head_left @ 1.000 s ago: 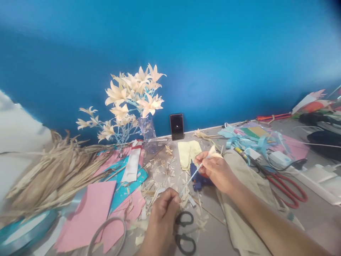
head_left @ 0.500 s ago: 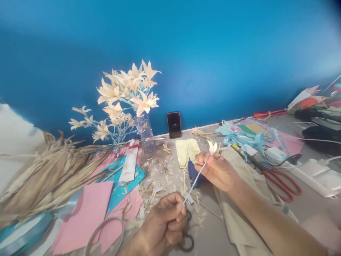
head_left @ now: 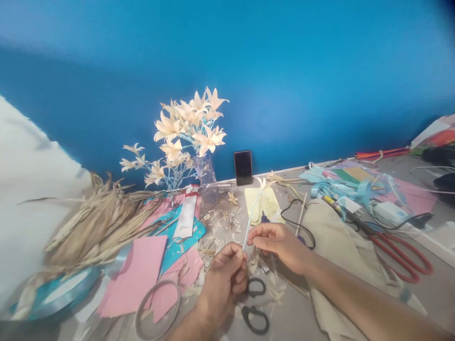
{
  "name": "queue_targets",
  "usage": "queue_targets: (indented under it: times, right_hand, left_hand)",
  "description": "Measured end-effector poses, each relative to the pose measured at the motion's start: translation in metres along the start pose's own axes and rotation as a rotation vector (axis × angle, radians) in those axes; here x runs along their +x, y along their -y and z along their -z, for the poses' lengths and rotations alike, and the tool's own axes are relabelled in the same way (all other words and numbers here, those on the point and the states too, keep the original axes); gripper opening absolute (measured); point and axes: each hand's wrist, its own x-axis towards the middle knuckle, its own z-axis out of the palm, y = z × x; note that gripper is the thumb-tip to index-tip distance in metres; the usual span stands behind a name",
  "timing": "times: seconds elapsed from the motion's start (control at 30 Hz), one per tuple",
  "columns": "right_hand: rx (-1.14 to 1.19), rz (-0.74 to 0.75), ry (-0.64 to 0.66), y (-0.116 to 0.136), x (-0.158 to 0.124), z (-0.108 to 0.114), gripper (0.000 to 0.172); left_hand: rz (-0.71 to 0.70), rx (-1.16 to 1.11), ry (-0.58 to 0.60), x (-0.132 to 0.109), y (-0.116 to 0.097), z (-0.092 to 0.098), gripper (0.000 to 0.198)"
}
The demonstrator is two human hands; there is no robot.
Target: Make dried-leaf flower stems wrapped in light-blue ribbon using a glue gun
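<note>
My left hand (head_left: 223,274) pinches the lower end of a thin pale blue stem (head_left: 250,220). The stem rises toward a small cream flower (head_left: 263,183) at its top. My right hand (head_left: 279,244) is closed on the same stem just above the left hand, thumb and fingers pressed together. Both hands hover over a table strewn with husk scraps (head_left: 222,222). Black-handled scissors (head_left: 254,303) lie under my left hand. A vase of cream husk flowers (head_left: 190,128) on blue stems stands at the back.
Dried husks (head_left: 95,227) pile at the left beside pink paper (head_left: 137,272) and a ribbon roll (head_left: 60,293). A phone (head_left: 243,167) leans on the blue wall. Red scissors (head_left: 401,251), blue ribbons (head_left: 344,187) and a beige cloth (head_left: 341,237) lie right. A black cord (head_left: 302,229) loops nearby.
My right hand has slid down the stem toward my left hand, and the stem has tipped from slanted to nearly upright. The camera view shifted slightly.
</note>
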Motion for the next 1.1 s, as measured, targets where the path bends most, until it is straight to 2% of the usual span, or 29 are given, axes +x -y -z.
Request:
queue_targets:
  times: [0.27, 0.53, 0.63, 0.73, 0.87, 1.0, 1.1]
  right_hand:
    - [-0.067, 0.052, -0.010, -0.003, -0.005, -0.007, 0.034]
    - [-0.153, 0.092, 0.008, -0.002, -0.010, -0.008, 0.036]
    - [-0.152, 0.070, 0.024, -0.003, -0.009, -0.007, 0.039]
    - [-0.222, 0.083, -0.018, -0.005, -0.008, -0.006, 0.041]
    - [-0.337, 0.124, -0.005, -0.006, -0.007, -0.004, 0.040]
    - [-0.264, 0.144, 0.057, -0.005, -0.010, -0.005, 0.041]
    - [-0.134, 0.158, 0.135, -0.004, -0.012, -0.006, 0.039]
  left_hand:
    - [-0.040, 0.201, -0.012, -0.006, 0.003, -0.003, 0.034]
    - [0.063, 0.136, 0.029, -0.008, 0.003, -0.006, 0.027]
    - [0.004, 0.180, 0.006, -0.007, 0.003, -0.005, 0.029]
    - [-0.086, 0.258, -0.024, -0.007, 0.004, -0.003, 0.031]
    - [-0.087, 0.364, -0.016, -0.008, 0.006, -0.003, 0.032]
    - [-0.008, 0.238, 0.015, -0.010, 0.004, -0.007, 0.033]
    - [0.119, 0.076, 0.105, -0.011, -0.001, -0.007, 0.031]
